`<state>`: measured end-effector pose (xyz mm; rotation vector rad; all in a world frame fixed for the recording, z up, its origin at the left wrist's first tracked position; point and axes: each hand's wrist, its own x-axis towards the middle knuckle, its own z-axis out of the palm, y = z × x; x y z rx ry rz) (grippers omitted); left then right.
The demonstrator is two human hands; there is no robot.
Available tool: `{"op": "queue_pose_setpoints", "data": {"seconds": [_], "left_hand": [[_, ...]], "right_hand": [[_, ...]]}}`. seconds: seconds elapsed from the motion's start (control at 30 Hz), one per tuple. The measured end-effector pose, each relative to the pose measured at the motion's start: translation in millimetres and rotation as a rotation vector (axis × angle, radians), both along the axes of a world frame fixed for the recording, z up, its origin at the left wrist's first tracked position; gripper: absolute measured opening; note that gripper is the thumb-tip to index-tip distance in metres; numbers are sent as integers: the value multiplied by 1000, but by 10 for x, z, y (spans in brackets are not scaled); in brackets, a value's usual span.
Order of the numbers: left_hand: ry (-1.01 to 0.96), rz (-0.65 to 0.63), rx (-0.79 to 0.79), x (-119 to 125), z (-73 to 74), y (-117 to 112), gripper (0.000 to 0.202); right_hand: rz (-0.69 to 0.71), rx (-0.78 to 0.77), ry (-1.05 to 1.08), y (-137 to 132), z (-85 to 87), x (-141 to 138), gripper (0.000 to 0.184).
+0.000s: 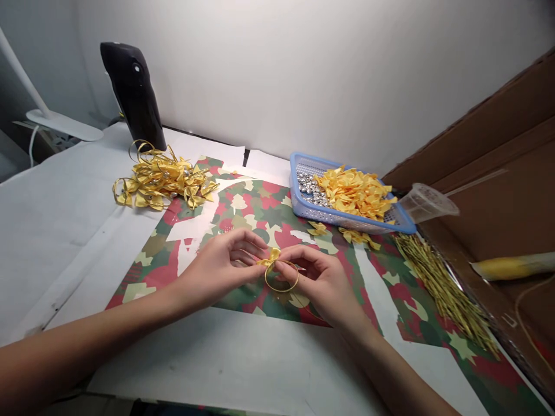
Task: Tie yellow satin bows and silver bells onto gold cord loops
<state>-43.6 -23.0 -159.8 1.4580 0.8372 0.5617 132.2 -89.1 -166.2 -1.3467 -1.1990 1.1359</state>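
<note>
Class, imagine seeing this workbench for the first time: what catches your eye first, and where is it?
The blue basket toward the back right stands out, heaped with bright yellow bows beside silvery beads. In the center, the left hand and right hand hold a yellow bow with a looped gold tie. A tall black object rises at the back left.

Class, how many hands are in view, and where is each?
2: the left hand at one side of a yellow bow, the right hand opposite, by the gold wire loop. No others show.
</note>
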Motion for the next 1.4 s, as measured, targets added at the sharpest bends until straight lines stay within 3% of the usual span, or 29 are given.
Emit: {"op": "queue_pose_setpoints", "data": {"seconds": [0.37,0.7,1.07,1.4], "left_hand": [[-4,55,44,21,-8,-44,24],[-46,86,-85,30,-18,-52,24],[-38,116,-96,54,-13,-58,16],[-33,110,-103,60,-17,-78,23]], "right_hand": [[-51,21,-74,-1,-4,-35,23],[-54,23,-18,-9,15,-66,24],[-108,46,-40,-17,-11,-95,17],[-118,96,-117,-23,-6,-145,10]]}}
